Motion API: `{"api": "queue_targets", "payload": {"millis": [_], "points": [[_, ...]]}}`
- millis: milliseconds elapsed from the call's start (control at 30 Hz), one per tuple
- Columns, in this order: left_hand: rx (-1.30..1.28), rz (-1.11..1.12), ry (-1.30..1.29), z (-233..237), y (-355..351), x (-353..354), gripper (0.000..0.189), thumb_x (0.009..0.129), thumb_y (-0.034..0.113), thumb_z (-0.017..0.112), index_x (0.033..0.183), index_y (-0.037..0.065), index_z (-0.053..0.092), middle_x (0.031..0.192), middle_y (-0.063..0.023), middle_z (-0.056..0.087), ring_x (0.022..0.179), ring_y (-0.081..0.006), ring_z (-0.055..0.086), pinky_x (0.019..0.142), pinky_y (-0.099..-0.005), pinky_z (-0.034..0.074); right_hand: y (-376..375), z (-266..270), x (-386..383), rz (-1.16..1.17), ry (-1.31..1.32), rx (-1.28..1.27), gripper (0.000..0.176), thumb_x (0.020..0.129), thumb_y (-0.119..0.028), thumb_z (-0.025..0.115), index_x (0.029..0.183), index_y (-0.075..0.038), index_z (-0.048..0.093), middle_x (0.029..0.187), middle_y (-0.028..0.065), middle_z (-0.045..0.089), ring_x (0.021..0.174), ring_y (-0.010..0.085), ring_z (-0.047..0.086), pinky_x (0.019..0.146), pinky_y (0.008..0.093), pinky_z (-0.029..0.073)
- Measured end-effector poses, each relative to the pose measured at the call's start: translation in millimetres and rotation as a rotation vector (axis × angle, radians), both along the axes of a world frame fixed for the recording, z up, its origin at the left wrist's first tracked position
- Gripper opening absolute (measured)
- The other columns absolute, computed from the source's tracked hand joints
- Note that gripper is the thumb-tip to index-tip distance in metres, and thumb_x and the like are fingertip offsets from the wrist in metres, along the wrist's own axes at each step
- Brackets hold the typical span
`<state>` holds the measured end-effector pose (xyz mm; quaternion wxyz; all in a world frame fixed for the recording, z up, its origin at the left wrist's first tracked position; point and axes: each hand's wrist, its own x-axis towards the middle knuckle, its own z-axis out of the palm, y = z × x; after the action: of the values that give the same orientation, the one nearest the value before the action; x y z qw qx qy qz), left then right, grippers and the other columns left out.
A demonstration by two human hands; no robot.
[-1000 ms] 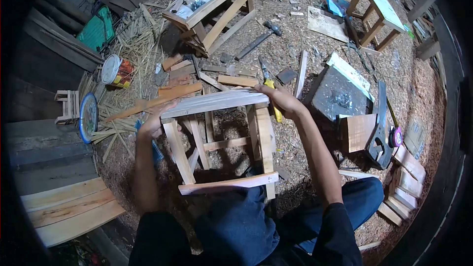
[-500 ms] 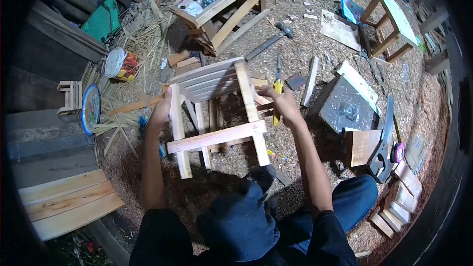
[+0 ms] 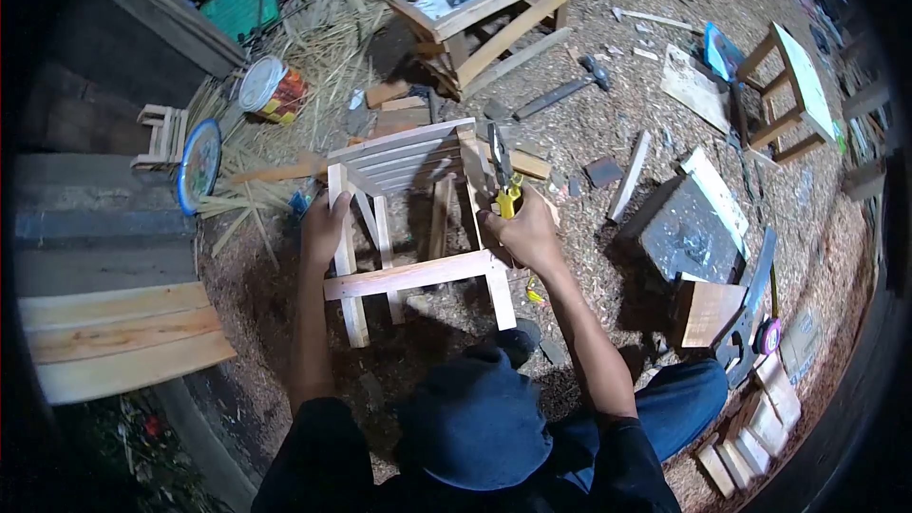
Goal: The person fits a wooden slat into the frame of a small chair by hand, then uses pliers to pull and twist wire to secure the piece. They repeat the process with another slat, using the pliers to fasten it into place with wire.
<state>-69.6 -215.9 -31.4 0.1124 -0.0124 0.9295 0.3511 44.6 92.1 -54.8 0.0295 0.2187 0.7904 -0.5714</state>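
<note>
A small slatted wooden frame stands tilted in front of me, its slats at the far side and a crosspiece at the near side. My left hand grips its left upright, fingers wrapped round the wood. In my right hand are pliers with yellow handles, their dark jaws pointing up and away beside the right upright. The fingers of that hand are closed on the handles, close against the frame.
A hammer lies on shavings beyond the frame. To the right are a dark block, a saw and a pink tape measure. A wooden workbench stands at the back, a bucket at the back left, planks at the left.
The pliers have swung from hanging loosely in my right hand to lying against the right upright. My left hand has moved slightly down the left upright. The whole view has shifted.
</note>
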Motion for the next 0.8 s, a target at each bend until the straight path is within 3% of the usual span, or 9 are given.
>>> {"api": "queue_targets", "payload": {"millis": [67,133,200,267,300,433,533,667,800], "points": [[-0.016,-0.097,0.228,-48.8,-37.1,-6.3,0.047,0.1,0.04,0.058,0.121,-0.002,0.063,0.096,-0.0182,0.071,0.084,-0.0245,0.07,0.08,-0.0413,0.053,-11.5,-12.6,-8.3,0.019,0.056,0.035,0.054,0.076,-0.021,0.076,0.12,0.007,0.058,0.104,0.028,0.07,0.101,0.0391,0.069,0.092,0.0462,0.053],[-0.124,0.064,0.117,-10.8,-7.3,11.8,0.047,0.1,0.039,0.058,0.123,-0.002,0.061,0.101,-0.0217,0.071,0.097,-0.0309,0.071,0.086,-0.0409,0.052,-17.6,-19.6,-11.7,-0.027,0.024,0.071,0.044,0.077,-0.015,0.076,0.111,0.008,0.06,0.094,0.0223,0.071,0.086,0.0314,0.07,0.08,0.0404,0.053],[-0.157,0.066,0.072,-14.3,-8.9,14.6,0.051,0.099,0.039,0.059,0.127,-0.003,0.059,0.114,-0.0219,0.068,0.11,-0.0367,0.065,0.093,-0.0436,0.049,-17.5,-9.3,-9.4,-0.049,0.046,-0.003,0.044,0.077,-0.019,0.076,0.11,0.008,0.062,0.093,0.0222,0.071,0.085,0.0305,0.07,0.079,0.0402,0.053],[-0.583,-0.079,0.358,-31.5,-7.8,18.2,0.054,0.096,0.04,0.062,0.129,-0.003,0.059,0.127,-0.0208,0.061,0.119,-0.0403,0.057,0.098,-0.0478,0.046,-11.2,1.6,-4.9,-0.08,-0.019,-0.032,0.055,0.077,-0.021,0.077,0.119,0.008,0.058,0.1,0.0284,0.07,0.093,0.0397,0.07,0.087,0.0465,0.054],[-0.504,-0.085,0.453,-20.5,12.0,26.0,0.055,0.094,0.038,0.065,0.129,-0.004,0.058,0.131,-0.0196,0.057,0.121,-0.042,0.053,0.099,-0.051,0.044,-8.2,0.6,-0.5,-0.117,0.008,0.054,0.053,0.076,-0.022,0.078,0.116,0.007,0.059,0.096,0.0282,0.07,0.091,0.0416,0.07,0.084,0.0478,0.054],[-0.123,-0.352,0.464,24.9,100.9,55.5,0.039,0.094,0.025,0.067,0.124,-0.001,0.062,0.117,-0.0189,0.062,0.112,-0.0366,0.059,0.098,-0.0447,0.046,16.1,-18.9,25.1,-0.23,0.082,0.168,0.047,0.076,-0.024,0.079,0.11,0.003,0.06,0.094,0.0262,0.07,0.09,0.0433,0.069,0.08,0.0497,0.052],[0.166,-0.42,0.344,21.6,153.9,80.7,0.029,0.091,0.015,0.07,0.116,0.0,0.067,0.11,-0.0177,0.066,0.106,-0.0325,0.064,0.095,-0.04,0.048,38.5,-23.4,44.7,-0.281,0.031,0.212,0.047,0.076,-0.024,0.08,0.11,0.001,0.061,0.095,0.025,0.071,0.09,0.0427,0.069,0.08,0.0505,0.052],[0.155,-0.603,0.326,-1.2,196.2,83.8,0.031,0.09,0.017,0.07,0.115,-0.001,0.067,0.111,-0.0199,0.066,0.103,-0.0375,0.064,0.094,-0.0426,0.049,58.6,-36.5,65.9,-0.367,-0.048,0.251,0.048,0.075,-0.023,0.08,0.11,0.002,0.06,0.096,0.0263,0.071,0.092,0.0435,0.069,0.082,0.0512,0.052],[-0.171,-0.887,0.172,-39.7,231.1,44.9,0.037,0.089,0.024,0.071,0.113,-0.004,0.068,0.108,-0.0227,0.07,0.104,-0.0367,0.067,0.093,-0.0443,0.051,73.1,-68.5,69.3,-0.416,-0.141,0.356,0.057,0.076,-0.03,0.079,0.115,0.005,0.057,0.098,0.0299,0.069,0.095,0.0468,0.067,0.083,0.052,0.053]]}}
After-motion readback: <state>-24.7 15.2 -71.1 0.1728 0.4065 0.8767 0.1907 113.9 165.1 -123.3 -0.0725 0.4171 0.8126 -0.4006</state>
